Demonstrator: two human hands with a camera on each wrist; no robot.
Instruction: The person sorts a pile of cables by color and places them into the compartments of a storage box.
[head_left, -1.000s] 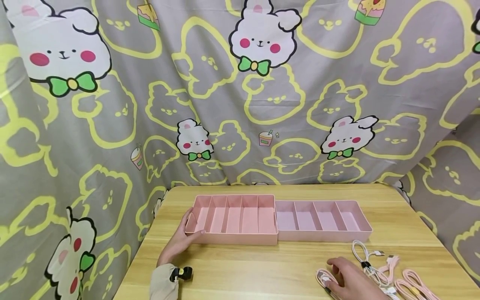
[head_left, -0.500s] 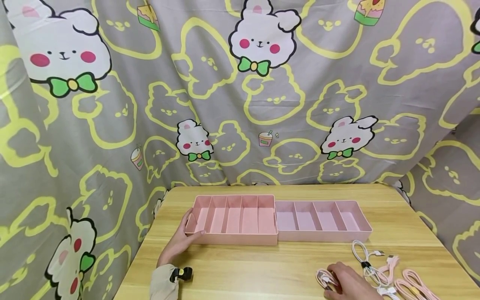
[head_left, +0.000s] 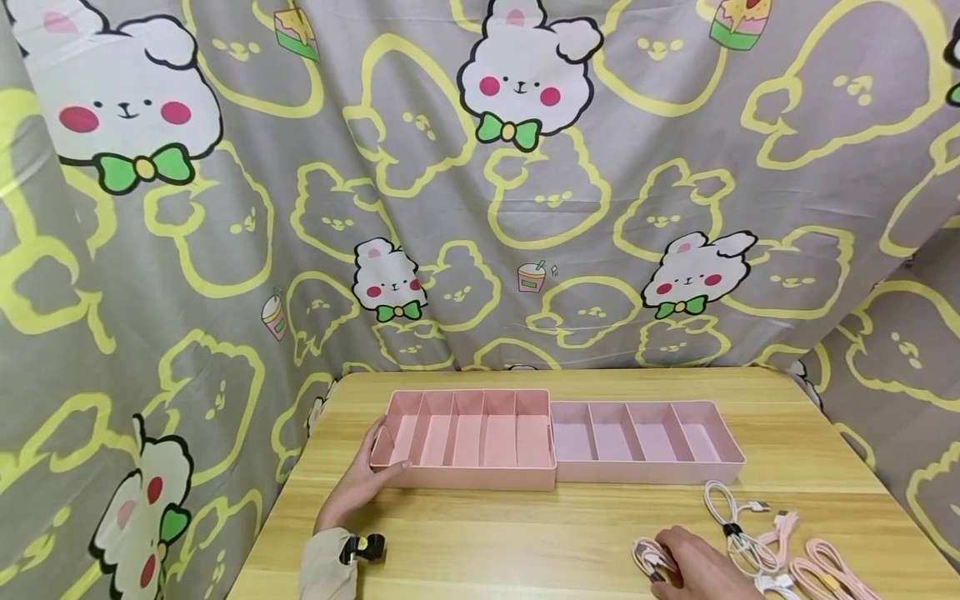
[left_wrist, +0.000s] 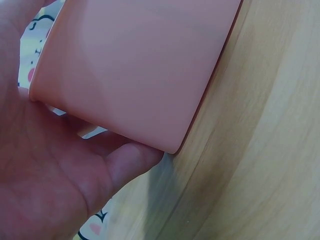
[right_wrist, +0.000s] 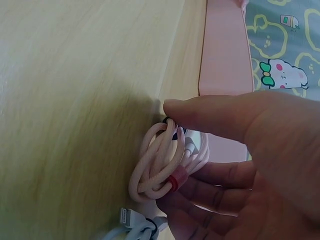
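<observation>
At the left end of a pink divided organizer box, my left hand holds the corner, its thumb along the front wall and its fingers round the end. Close up in the left wrist view, the pink wall sits between thumb and fingers. My right hand grips a coiled pink charging cable near the front of the table. A red tie and a black band wrap that coil, and a white connector shows within it. The box's compartments hold nothing.
A lilac divided box stands against the pink one's right end. Right of my right hand lie a coiled white cable with a black tie and a pink cable with a yellow tie. A patterned curtain hangs behind the wooden table.
My right hand has come down from over the coiled pink cable and has its fingers round it. The left hand and both boxes have stayed in place.
</observation>
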